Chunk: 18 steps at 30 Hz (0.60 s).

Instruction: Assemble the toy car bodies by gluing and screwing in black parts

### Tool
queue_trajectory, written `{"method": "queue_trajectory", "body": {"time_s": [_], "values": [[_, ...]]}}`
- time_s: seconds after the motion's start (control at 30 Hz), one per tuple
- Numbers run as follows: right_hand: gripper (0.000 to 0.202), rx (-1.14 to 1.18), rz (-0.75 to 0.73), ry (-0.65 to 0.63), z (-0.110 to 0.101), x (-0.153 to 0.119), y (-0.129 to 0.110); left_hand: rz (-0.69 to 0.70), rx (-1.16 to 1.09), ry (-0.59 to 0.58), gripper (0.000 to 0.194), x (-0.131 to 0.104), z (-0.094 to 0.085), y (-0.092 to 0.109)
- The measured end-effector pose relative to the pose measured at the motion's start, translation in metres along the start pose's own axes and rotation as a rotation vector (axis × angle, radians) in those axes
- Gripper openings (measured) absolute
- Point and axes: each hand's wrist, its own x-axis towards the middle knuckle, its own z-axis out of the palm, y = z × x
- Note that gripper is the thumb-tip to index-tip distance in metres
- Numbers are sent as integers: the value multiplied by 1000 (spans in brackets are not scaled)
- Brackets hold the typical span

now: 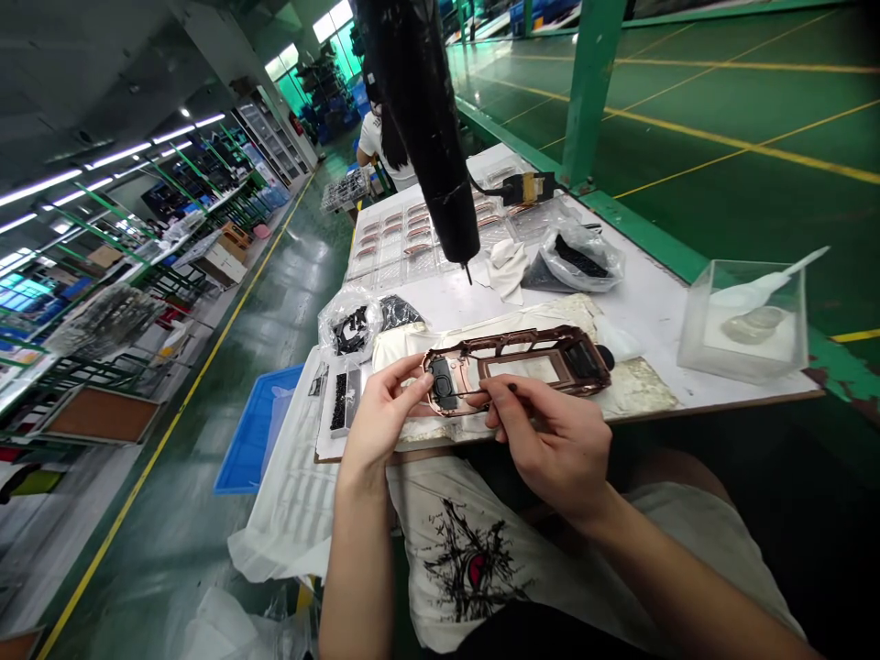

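A long copper-coloured housing frame (529, 353) with a rectangular opening is held tilted over a cream cloth pad (636, 385) at the table's front edge. My left hand (385, 403) grips its left end, the thumb beside a black speaker-like part (444, 380) seated there. Above the frame's lower edge is my right hand (550, 435), thumb and forefinger pinched near the middle. A small dark tip shows at that pinch, too small to name. Overhead hangs a black electric screwdriver (440, 156), its bit pointing down behind the frame.
Trays of copper-coloured parts (399, 234) lie farther back. Bags of black parts (350, 325) (581, 257) and a small box of black pieces (340, 403) surround the pad. A clear box with a white scoop (746, 321) stands right. A person (389, 142) sits beyond; a green post (591, 92) rises beside the table.
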Motion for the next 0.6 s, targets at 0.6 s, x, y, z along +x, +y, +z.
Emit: {"method": "queue_trajectory", "body": {"time_s": [0.6], "values": [[18,-400,-174,776,-151,65,20,-54,83,28,62,0,1,2]]}}
